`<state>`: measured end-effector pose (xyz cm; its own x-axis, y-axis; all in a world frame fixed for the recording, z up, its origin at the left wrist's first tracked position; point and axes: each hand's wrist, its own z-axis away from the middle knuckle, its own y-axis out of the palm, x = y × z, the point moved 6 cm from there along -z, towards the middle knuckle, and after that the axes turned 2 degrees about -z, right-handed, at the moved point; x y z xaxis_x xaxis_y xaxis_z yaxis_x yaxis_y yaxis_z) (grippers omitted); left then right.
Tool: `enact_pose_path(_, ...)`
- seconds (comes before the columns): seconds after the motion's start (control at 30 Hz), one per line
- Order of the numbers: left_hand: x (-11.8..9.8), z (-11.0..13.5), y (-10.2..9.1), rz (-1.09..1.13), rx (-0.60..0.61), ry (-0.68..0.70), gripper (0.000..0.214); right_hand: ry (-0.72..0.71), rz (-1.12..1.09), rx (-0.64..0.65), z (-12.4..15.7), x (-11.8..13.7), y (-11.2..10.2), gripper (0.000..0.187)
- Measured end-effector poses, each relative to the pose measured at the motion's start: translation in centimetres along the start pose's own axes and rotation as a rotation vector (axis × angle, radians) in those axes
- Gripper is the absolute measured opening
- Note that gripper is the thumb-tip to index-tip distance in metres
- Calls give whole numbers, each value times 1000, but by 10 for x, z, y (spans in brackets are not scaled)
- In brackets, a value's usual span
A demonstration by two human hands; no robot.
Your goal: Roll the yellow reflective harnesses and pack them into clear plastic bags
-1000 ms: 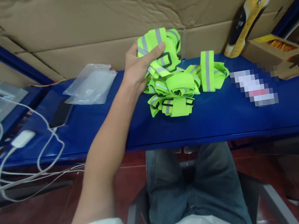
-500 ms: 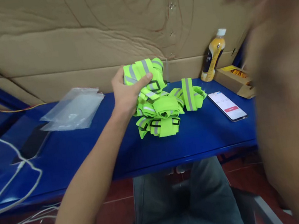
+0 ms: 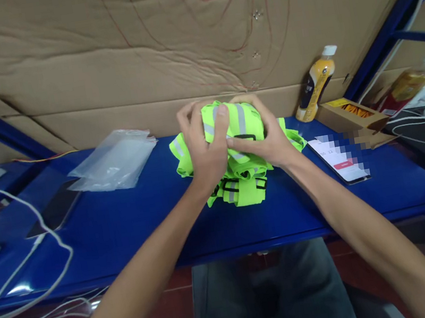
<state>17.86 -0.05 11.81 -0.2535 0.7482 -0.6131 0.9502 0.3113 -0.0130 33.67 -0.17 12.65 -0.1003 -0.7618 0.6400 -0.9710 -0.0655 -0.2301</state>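
Note:
Between my two hands is a folded reflective strap bundle (image 3: 232, 118), neon yellow-green with grey stripes and a black buckle. My left hand (image 3: 207, 146) grips its left side, thumb across the front. From the right, my right hand (image 3: 269, 134) holds it, fingers behind and thumb across the front below the buckle. Under and around it lies a heap of similar reflective straps (image 3: 247, 192) on the blue table, partly hidden by my hands. More strap ends show left of my left hand and right of my right hand.
Clear plastic bags (image 3: 116, 161) and a dark phone (image 3: 54, 208) lie left, with white cables (image 3: 53, 235) nearby. On the right are a lit phone (image 3: 337, 158), a yellow bottle (image 3: 316, 86) and an open cardboard box (image 3: 351, 118). A cardboard panel (image 3: 123, 81) stands behind.
My right hand has come down from the upper right onto the strap bundle. My left hand keeps its hold, and the bundle is now gripped from both sides. The view has shifted slightly.

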Motion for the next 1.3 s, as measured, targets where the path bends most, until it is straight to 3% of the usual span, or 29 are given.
enact_pose_path(0.2, -11, 5, 3, 78, 42, -42, 48, 114, -224, 18, 12, -9, 1, 79)
enact_pose_path(0.43, 6, -9, 8, 238, 178, -17, 45, 333, -516, -202, 15, -32, 0, 77)
enact_pose_path(0.63, 19, -21, 1, 175, 168, -18, 56, 427, -690, -340, 14, -39, -11, 85)
enact_pose_path(0.77, 46, -61, -46, -26, 87, -8, 50, 457, -677, -368, 16, -55, -26, 84)
enact_pose_path(0.9, 121, -99, -126, -647, 6, -71, 53, 469, -622, -411, 16, -67, -35, 79)
enact_pose_path(0.97, 162, -99, -166, -846, -52, -115, 70, 483, -615, -426, 16, -68, -35, 81)
enact_pose_path(1.0, 180, -95, -177, -862, -2, -88, 76, 491, -616, -426, 17, -68, -34, 82)
enact_pose_path(1.07, 206, -84, -195, -828, 29, -52, 88, 504, -612, -416, 17, -68, -31, 83)
enact_pose_path(1.17, 232, -70, -211, -765, -10, -273, 108, 497, -587, -412, 17, -67, -28, 85)
enact_pose_path(1.23, 230, -67, -211, -792, -9, -388, 119, 476, -580, -423, 17, -68, -29, 84)
enact_pose_path(1.3, 213, -71, -202, -854, 57, -363, 127, 462, -591, -424, 17, -67, -29, 82)
